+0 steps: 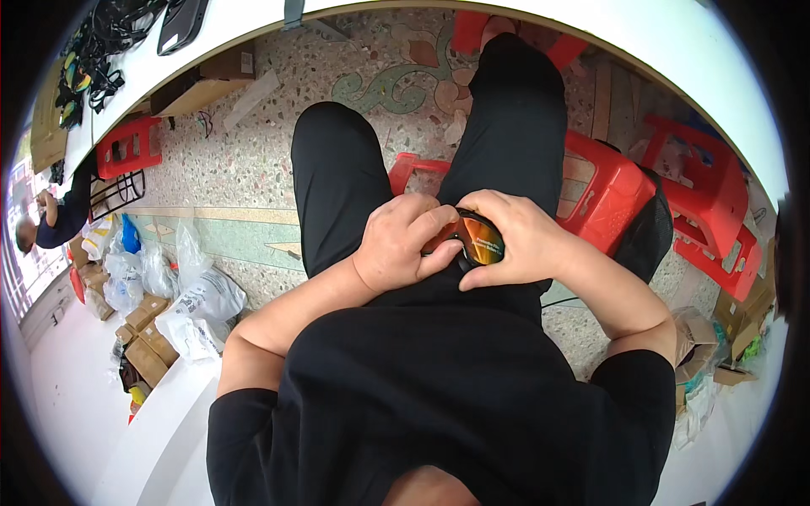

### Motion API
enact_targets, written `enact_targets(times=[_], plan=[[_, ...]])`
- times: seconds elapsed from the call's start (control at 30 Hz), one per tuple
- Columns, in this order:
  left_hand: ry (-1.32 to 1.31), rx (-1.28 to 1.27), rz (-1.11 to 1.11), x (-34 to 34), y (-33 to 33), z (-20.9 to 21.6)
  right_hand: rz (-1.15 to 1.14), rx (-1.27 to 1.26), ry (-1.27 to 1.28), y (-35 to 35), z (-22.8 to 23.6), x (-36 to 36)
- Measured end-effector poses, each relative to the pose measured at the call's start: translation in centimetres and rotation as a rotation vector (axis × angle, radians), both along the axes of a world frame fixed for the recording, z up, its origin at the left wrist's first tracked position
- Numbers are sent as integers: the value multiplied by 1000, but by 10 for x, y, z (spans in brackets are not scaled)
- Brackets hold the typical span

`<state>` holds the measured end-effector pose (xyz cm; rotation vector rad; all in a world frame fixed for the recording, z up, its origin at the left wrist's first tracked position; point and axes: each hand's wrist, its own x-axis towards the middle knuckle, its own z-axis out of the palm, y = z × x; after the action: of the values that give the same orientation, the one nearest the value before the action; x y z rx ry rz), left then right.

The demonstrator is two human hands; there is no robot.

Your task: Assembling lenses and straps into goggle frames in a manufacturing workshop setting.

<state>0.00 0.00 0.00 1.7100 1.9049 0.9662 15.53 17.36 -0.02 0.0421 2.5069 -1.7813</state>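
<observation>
**Dark-framed glasses with glossy orange lenses point(486, 243), gripped at both ends**

The glasses are above the lap of a seated person in black trousers point(506, 126), near the torso and well apart from the long white tabletop point(658, 38) ahead. Holding them low and close probably gives a steady, near view.

The bare left hand point(407, 238) grasps one end, its thumb and bent fingers closing over most of that lens. The bare right hand point(521, 236) grasps the other, fingers curled over the upper rim and thumb below, so its lens shows between them. Gripping both ends likely stops the frame from twisting. Whether the temples are folded cannot be told, as the hands cover them.

The exposed lens bears short rows of small pale lettering; whether these are on a sticker or on the lens itself is unclear. At the left, bulging clear-and-white plastic bags point(202, 304) carry print too small to read. A brown cardboard box point(211, 80) under the tabletop has a pale label, also illegible.

Tangled black straps or cords point(122, 25) lie at the tabletop's far left, perhaps to leave the near side free. A red plastic stool point(620, 196) stands beside the right leg.
</observation>
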Motion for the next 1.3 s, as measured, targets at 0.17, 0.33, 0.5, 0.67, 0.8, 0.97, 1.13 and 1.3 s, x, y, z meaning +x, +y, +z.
enact_targets(times=[0.17, 0.33, 0.5, 0.67, 0.8, 0.97, 1.13, 1.3], plan=[[54, -26, -26, 2, 8, 1, -130, 76, -17, -5, -13, 0], [25, -67, -14, 6, 14, -5, -239, 7, 91, -10, -31, 4], [-35, -66, -8, 6, 21, -8, -298, -2, 133, -13, -36, 5], [-93, -178, 26, 5, 19, -10, -289, 15, 132, -11, -36, 1], [-66, -156, 109, 7, 24, -2, -245, -1, 102, -8, -37, 0], [-110, -250, 71, 5, 20, -9, -296, 33, 186, -11, -41, -5], [-140, -304, 87, 5, 18, -4, -302, 82, 256, -13, -40, -6], [134, 9, 38, -2, 15, 7, -326, 51, 258, -10, -27, 4]])
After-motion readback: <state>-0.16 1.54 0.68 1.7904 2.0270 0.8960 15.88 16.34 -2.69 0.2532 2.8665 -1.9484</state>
